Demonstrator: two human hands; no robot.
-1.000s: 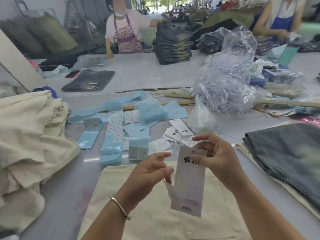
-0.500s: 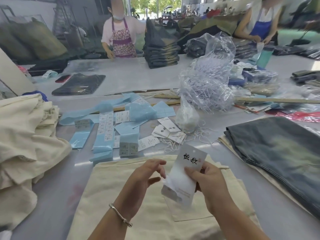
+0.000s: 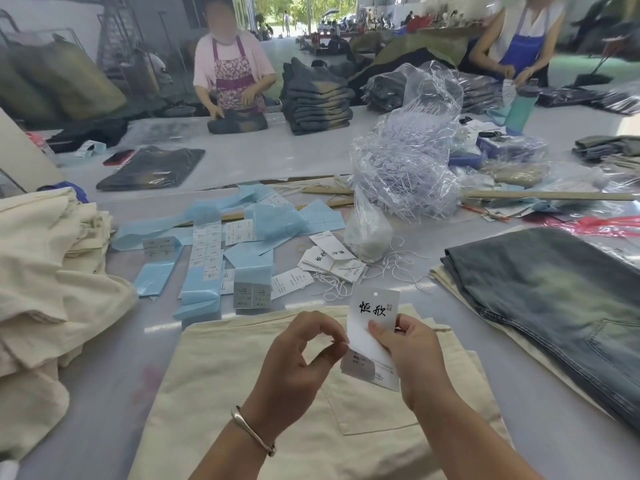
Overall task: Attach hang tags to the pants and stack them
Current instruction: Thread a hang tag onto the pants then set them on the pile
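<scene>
The right hand (image 3: pixel 410 355) pinches the white hang tag (image 3: pixel 372 327) and holds it up over the cream pants (image 3: pixel 311 410), which lie flat on the table (image 3: pixel 104 375) right under both hands — I think so the tag can go on without a long reach. The left hand (image 3: pixel 301 355) curls its fingertips to the tag's edge, maybe pinching a thread too thin to see. More tags (image 3: pixel 332 259) and loose strings (image 3: pixel 398 261) wait close behind — easy to grab.

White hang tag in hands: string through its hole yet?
Not threaded. The white hang tag, gripped by the right hand, shows an empty punched hole; left hand pinches its edge.
</scene>
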